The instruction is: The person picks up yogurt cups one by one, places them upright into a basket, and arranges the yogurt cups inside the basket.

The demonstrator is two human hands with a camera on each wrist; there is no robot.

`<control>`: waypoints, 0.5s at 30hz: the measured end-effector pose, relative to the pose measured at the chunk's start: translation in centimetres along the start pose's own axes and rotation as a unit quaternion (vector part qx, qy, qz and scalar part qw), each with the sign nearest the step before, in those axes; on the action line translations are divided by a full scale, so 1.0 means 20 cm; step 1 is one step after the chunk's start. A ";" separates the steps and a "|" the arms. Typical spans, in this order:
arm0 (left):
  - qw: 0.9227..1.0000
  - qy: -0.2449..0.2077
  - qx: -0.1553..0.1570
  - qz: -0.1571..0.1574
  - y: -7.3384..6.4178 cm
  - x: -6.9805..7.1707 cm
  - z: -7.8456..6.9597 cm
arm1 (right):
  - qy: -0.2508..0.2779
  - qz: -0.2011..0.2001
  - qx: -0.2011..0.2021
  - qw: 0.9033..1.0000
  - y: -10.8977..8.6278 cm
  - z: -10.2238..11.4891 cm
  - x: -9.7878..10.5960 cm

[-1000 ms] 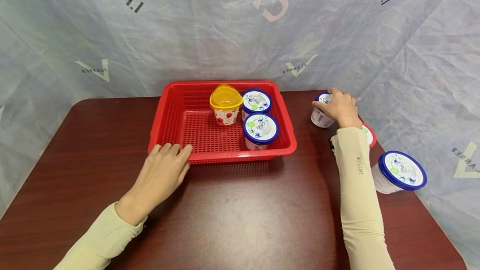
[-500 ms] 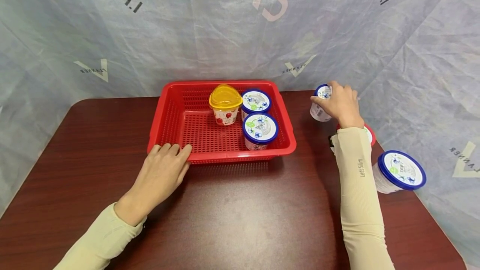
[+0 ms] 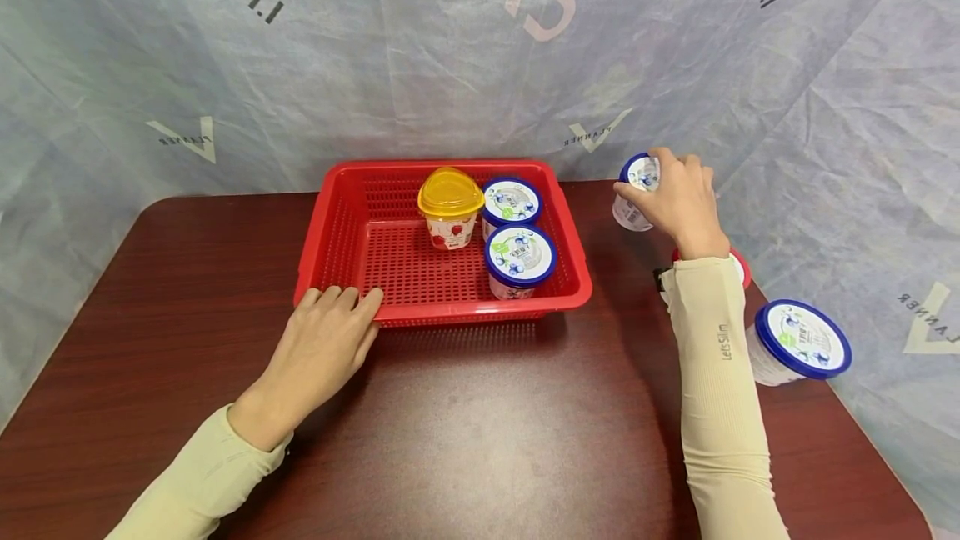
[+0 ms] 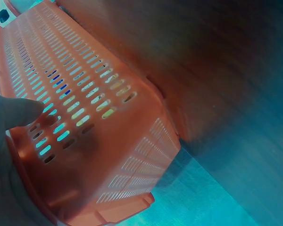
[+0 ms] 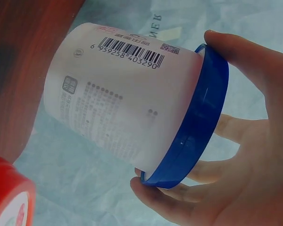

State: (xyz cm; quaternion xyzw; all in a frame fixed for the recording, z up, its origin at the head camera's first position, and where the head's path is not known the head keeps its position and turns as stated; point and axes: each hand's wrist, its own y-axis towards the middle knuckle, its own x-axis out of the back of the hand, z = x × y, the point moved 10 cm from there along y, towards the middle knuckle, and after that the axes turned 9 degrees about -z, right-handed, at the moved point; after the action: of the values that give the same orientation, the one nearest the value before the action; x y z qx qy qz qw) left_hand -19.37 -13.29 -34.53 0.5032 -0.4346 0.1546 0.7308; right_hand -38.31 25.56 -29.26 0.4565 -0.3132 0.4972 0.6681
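Observation:
My right hand (image 3: 682,202) grips a white plastic tub (image 3: 630,213) by its blue lid, at the back right. In the right wrist view the thumb and fingers span the lid's rim (image 5: 198,125), and the tub's barcode side faces the camera. My left hand (image 3: 318,352) holds the front rim of a red plastic basket (image 3: 465,312), fingers over the edge and thumb against the slotted outer wall (image 4: 75,99). Inside the basket are two blue-lidded tubs (image 3: 521,255) with blueberry prints, plus a cup with a yellow lid (image 3: 451,194) and red fruit print.
Another blue-lidded tub (image 3: 801,342) stands at the right table edge. Partly behind my right forearm is a tub with a red lid (image 3: 741,267). A grey printed cloth (image 3: 300,65) hangs behind and to the right of the brown table (image 3: 480,440).
My right hand has lifted the blue-lidded tub and moved it slightly back and left, baring more of the red-lidded tub. The left hand and the basket have stayed put.

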 end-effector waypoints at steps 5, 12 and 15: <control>1.000 0.000 0.000 0.002 0.00 0.00 0.00 | 0.002 -0.010 0.010 1.000 -0.01 0.04 0.03; 1.000 0.000 0.001 0.001 0.00 0.00 0.00 | 0.004 -0.020 0.018 1.000 -0.03 0.09 0.06; 1.000 0.001 0.001 -0.001 0.00 0.00 0.00 | 0.004 -0.022 0.020 1.000 -0.04 0.10 0.07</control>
State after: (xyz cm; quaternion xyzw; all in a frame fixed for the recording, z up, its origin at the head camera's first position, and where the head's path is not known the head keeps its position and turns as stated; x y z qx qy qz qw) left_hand -19.35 -13.25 -34.51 0.5039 -0.4336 0.1547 0.7309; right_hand -37.13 24.18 -27.53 0.4749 -0.2902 0.4903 0.6708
